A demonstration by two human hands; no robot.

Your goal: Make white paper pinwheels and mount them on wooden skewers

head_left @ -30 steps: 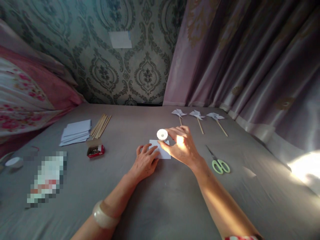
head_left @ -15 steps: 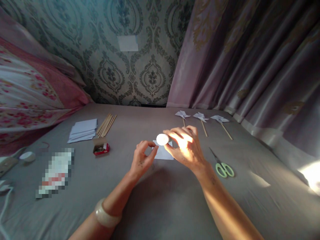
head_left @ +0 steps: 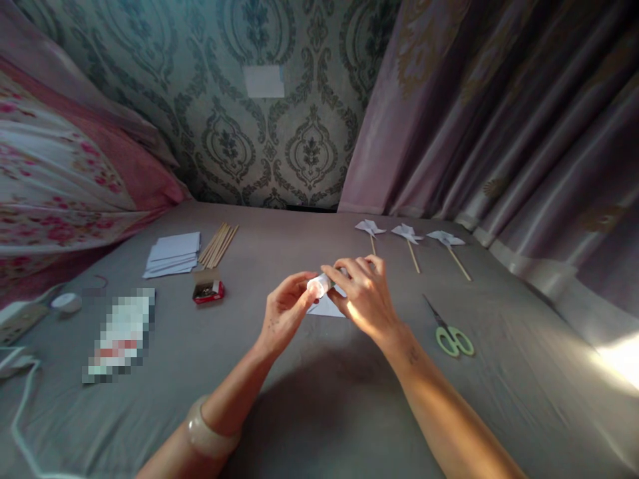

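Between my hands, above the grey surface, is a white tube that looks like a glue stick [head_left: 323, 282], its round end tilted toward my left side. My right hand [head_left: 363, 293] wraps its fingers round the tube's body. At the near end, the thumb and fingers of my left hand [head_left: 287, 308] pinch the white tip. Just beneath lies a white sheet of paper [head_left: 327, 307], partly hidden by the hands.
Left of the hands are a stack of white paper [head_left: 173, 254], wooden sticks [head_left: 219, 245] and an open red box of small metal pieces [head_left: 208, 290]. Several paper pinwheels [head_left: 407, 233] lie at the back right, green-handled scissors [head_left: 452, 339] nearer. A power strip [head_left: 22, 322] sits far left.
My left hand has come up to the white end of the glue stick and now grips it. The tube has swung from end-on to slanting left. The view has shifted slightly.
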